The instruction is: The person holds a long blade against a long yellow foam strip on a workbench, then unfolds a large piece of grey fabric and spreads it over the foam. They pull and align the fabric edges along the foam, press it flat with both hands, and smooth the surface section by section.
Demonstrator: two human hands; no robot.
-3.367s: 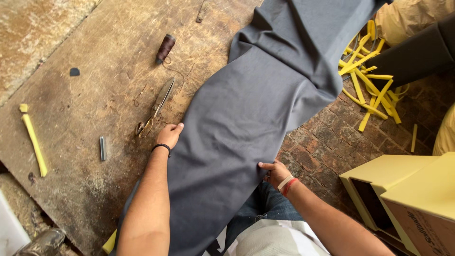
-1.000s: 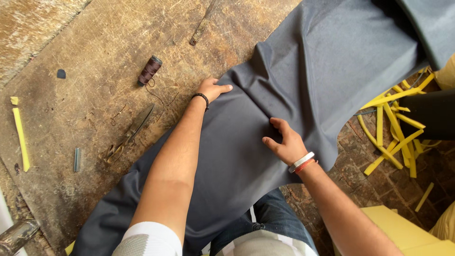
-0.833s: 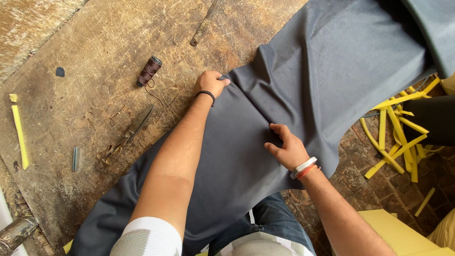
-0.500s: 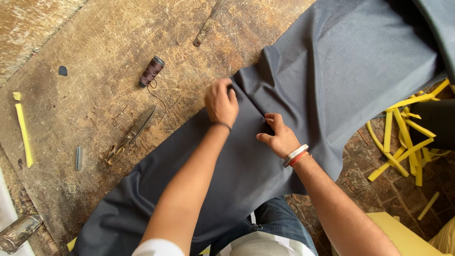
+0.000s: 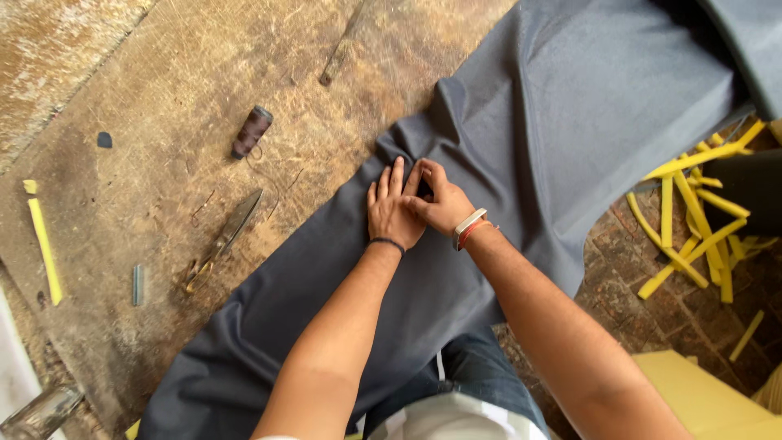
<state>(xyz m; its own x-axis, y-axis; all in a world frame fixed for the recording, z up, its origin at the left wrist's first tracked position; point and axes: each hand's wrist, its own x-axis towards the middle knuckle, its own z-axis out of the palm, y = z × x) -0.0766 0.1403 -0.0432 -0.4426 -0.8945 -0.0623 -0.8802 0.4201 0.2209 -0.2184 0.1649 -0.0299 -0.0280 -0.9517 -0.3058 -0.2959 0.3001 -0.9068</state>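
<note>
From the head camera I look down on one large sheet of grey fabric [image 5: 521,163] draped diagonally over the worn wooden board [image 5: 163,98], from the far right down to the near left, its near edge falling over my lap. My left hand [image 5: 393,213] lies flat on the cloth near the middle of the sheet, fingers spread and grasping nothing; my right hand [image 5: 436,200] sits just beside it, touching it, fingertips curled as if nipping a small fold, though I cannot tell whether cloth is truly caught. I judge the fabric soft, limp and light: it creases where pushed, so it wants pressing flat with a palm and taking by an edge or a pinched fold, not lifting from the middle. On the bare board to the left I count one dark thread spool [image 5: 252,131], one pair of scissors [image 5: 222,240] and one yellow strip [image 5: 45,248]. On the brick floor at right lies a heap of yellow strips [image 5: 692,212], too tangled to count.
</note>
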